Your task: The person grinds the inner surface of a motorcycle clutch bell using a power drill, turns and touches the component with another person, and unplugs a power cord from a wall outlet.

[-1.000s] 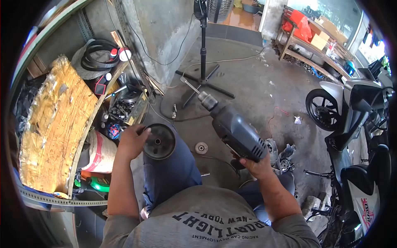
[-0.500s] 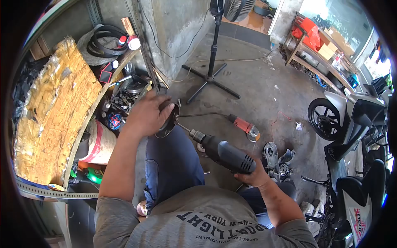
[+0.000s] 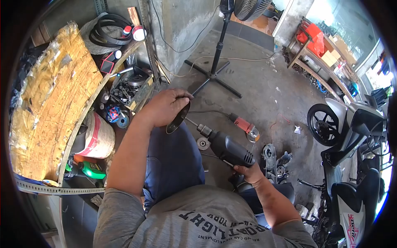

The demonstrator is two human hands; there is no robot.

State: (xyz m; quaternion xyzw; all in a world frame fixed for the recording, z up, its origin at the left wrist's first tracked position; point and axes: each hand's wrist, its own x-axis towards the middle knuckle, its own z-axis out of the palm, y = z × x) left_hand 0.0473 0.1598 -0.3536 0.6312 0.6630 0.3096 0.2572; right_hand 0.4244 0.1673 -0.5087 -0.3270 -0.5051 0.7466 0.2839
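My left hand grips the rim of a dark round metal part, which is held on edge above my left knee. Wrapped round the handle of a black power drill is my right hand. The drill points up and left, and the tip of its bit reaches the inner face of the round part near its centre; whether it touches cannot be told. A small metal disc lies on the floor beside my knee.
A red angle grinder and metal engine parts lie on the floor ahead right. A fan stand stands ahead. Motorcycles are on the right, a wooden workbench on the left. Cables cross the floor.
The round part has gone from lying face-up to standing on edge, with my left hand over its rim. The drill has swung lower and leftward, bringing its bit to the part.
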